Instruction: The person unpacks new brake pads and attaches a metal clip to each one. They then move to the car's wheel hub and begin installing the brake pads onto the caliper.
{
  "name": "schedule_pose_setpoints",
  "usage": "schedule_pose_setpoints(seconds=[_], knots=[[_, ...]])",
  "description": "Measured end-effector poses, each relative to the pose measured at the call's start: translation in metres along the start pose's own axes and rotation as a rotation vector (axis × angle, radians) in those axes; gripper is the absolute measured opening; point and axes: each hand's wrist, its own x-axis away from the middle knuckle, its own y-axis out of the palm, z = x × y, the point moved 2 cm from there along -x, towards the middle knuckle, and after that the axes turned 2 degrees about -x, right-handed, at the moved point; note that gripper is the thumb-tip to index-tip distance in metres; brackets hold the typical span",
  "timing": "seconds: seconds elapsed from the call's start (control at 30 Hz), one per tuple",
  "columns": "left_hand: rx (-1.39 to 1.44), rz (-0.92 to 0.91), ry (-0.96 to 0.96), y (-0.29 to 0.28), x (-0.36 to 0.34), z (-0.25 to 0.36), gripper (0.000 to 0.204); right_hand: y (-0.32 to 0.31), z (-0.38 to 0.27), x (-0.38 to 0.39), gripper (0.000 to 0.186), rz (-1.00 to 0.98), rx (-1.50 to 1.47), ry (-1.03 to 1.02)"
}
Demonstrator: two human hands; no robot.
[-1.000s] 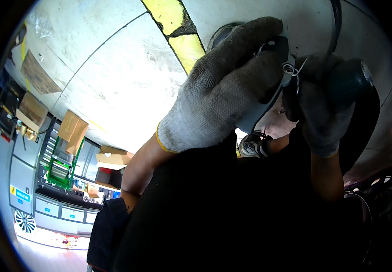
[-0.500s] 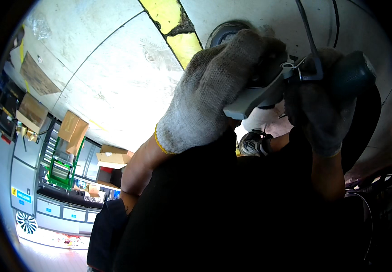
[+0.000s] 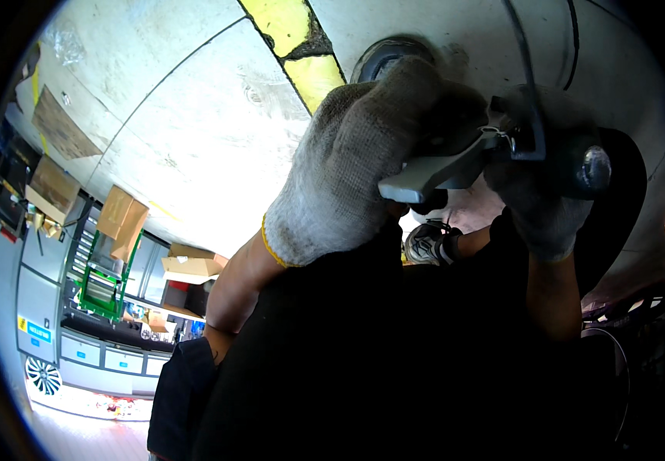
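Both my hands wear grey-white knit gloves. My left hand (image 3: 336,169) is closed around a grey curved lever-like part (image 3: 417,183), whose blunt end sticks out below the fingers. My right hand (image 3: 540,219) grips a dark tool handle (image 3: 575,173) with a rounded, shiny end; the tool's working end is hidden. Between the hands, a small wire spring or clip (image 3: 492,132) sits at the part's upper end. A dark cable (image 3: 518,38) comes down from above to a bent dark piece (image 3: 534,146) beside my right fingers. Deep shadow blurs the contact there.
My shoe (image 3: 394,55) shows beyond my left hand, and another shoe (image 3: 423,242) below the hands. A yellow line (image 3: 313,77) crosses the pale floor. To the left stand grey cabinets (image 3: 40,296), cardboard boxes (image 3: 121,219), a green frame (image 3: 102,296) and a wheel (image 3: 43,376).
My right hand has turned, and the tool handle has swung down and left, its end now more toward me. My left hand and the grey part have barely shifted.
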Motion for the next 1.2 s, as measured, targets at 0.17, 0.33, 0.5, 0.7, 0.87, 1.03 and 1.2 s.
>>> schedule_pose_setpoints(seconds=[0.17, 0.33, 0.5, 0.7, 0.87, 1.03, 1.2], knots=[[0.097, -0.019, -0.095, -0.003, 0.004, -0.002, 0.050, 0.005, 0.004, -0.008, 0.047, -0.059, -0.248, -0.007], [-0.027, -0.027, -0.017, -0.006, -0.004, 0.004, 0.046, 0.006, 0.009, -0.012, 0.041, -0.033, -0.035, -0.108], [-0.078, 0.042, 0.262, -0.004, -0.025, -0.006, 0.058, 0.017, 0.007, -0.013, 0.027, 0.207, -0.389, 0.487], [0.081, -0.064, -0.343, 0.002, -0.053, -0.006, 0.042, 0.020, 0.025, -0.021, 0.026, 0.303, -0.763, 0.745], [0.020, -0.065, -0.394, -0.007, -0.062, -0.019, 0.038, 0.029, 0.032, -0.017, 0.028, 0.295, -0.890, 0.803], [0.008, -0.016, -0.257, -0.017, -0.056, -0.027, 0.035, 0.035, 0.018, -0.030, 0.029, 0.186, -0.687, 0.917], [-0.281, 0.023, -0.172, -0.028, -0.052, -0.048, 0.032, 0.015, 0.033, -0.032, 0.041, 0.165, -0.621, 0.909]])
